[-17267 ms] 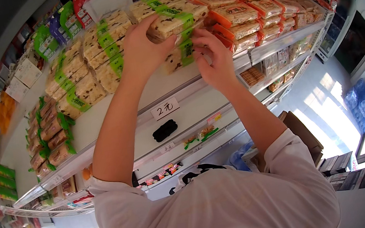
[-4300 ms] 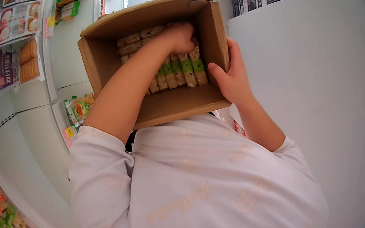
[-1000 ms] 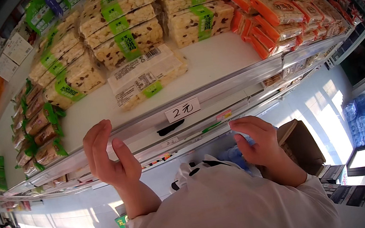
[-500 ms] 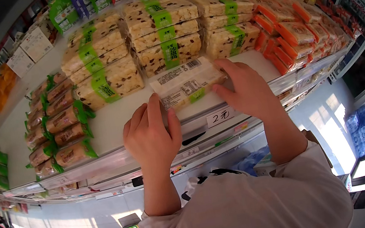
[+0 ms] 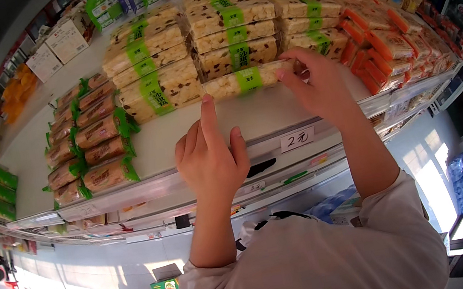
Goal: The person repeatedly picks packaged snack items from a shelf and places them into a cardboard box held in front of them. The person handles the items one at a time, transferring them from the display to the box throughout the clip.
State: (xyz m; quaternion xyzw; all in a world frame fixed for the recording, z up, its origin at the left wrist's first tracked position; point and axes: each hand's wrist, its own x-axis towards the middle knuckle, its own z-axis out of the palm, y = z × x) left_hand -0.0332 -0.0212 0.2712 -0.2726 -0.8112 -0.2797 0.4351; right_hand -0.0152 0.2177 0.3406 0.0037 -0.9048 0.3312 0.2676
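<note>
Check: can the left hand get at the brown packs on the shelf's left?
Probably yes. The left hand is free at the shelf edge, and bare shelf lies between it and the brown packs.

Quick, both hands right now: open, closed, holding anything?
Left hand: open, fingertips touching the left end of the green-banded snack pack on the shelf.
Right hand: fingers curled around that pack's right end.

Scene brightly lit, warm daylight cast. White shelf board [image 5: 181,131] partly washed out by glare. Strongest overexposure seen at lower left and at pale floor patch lower right. Soft shadows thrown under stacked pale puffed-grain packets with green bands [image 5: 238,52]. Straight shelf edges bent by fisheye distortion; black vignette surrounds circular picture. Centre sharp; rim detail softened, slightly smeared.
</note>
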